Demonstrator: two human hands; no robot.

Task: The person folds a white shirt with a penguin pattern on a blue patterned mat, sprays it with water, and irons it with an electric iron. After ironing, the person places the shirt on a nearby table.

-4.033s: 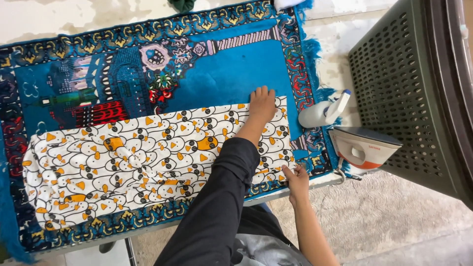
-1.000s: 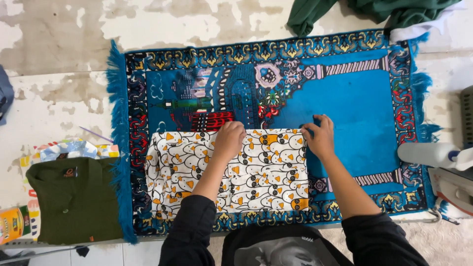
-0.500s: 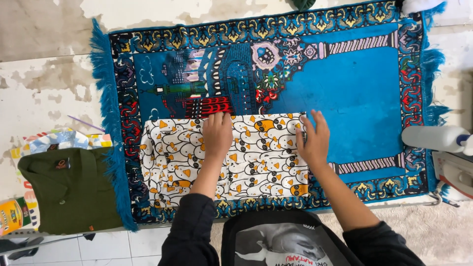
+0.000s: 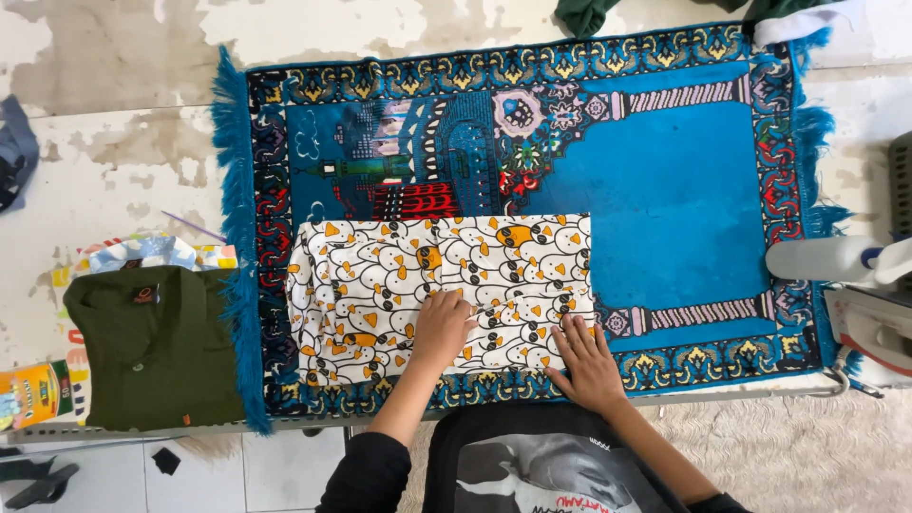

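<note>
A folded cloth (image 4: 439, 290) — white with a pattern of orange and black bird shapes — lies flat on the lower middle of a blue patterned rug (image 4: 665, 190), its long side running left to right and its lower edge close to the rug's near border; the left hand (image 4: 442, 328) rests palm down on the cloth near its lower middle, fingers loosely together and stretched flat, gripping nothing; the right hand (image 4: 589, 366) lies palm down at the cloth's lower right corner, fingers spread and flat, partly on the cloth and partly on the rug's border, also holding nothing; both arms wear dark sleeves. Left of the rug's fringe sits a folded dark green shirt (image 4: 157, 347) on top of a lighter multicoloured piece of cloth (image 4: 152, 252), and a small colourful box (image 4: 33, 394) lies just beside it at the table edge; at the right edge stand a white spray bottle (image 4: 822, 258) on its side and, just below it, a white iron (image 4: 879, 332) — both off the rug's blue field.
</note>
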